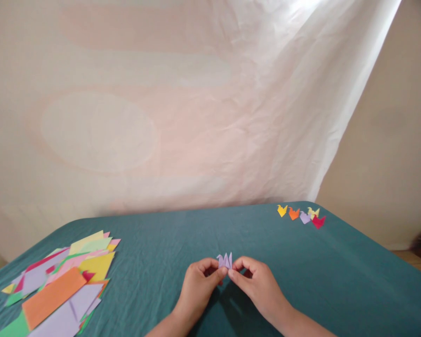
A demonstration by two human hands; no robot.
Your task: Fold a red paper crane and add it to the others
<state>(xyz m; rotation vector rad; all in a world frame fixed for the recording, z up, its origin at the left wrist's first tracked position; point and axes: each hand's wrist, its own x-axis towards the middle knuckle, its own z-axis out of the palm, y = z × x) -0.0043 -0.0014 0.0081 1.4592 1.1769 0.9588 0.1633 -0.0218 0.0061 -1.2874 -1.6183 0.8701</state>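
Note:
A small lilac folded paper piece (225, 260) with pointed tips sticks up between my two hands over the teal table (161, 243). My left hand (199, 286) pinches its left side with thumb and fingers closed. My right hand (256, 283) pinches its right side the same way. The lower part of the paper piece is hidden behind my fingers.
A loose pile of coloured paper sheets (59, 285) lies at the table's left front. Several small folded paper figures (301, 215) in yellow, orange, lilac and red stand in a row at the far right corner. A cream cloth backdrop (182, 103) hangs behind the table.

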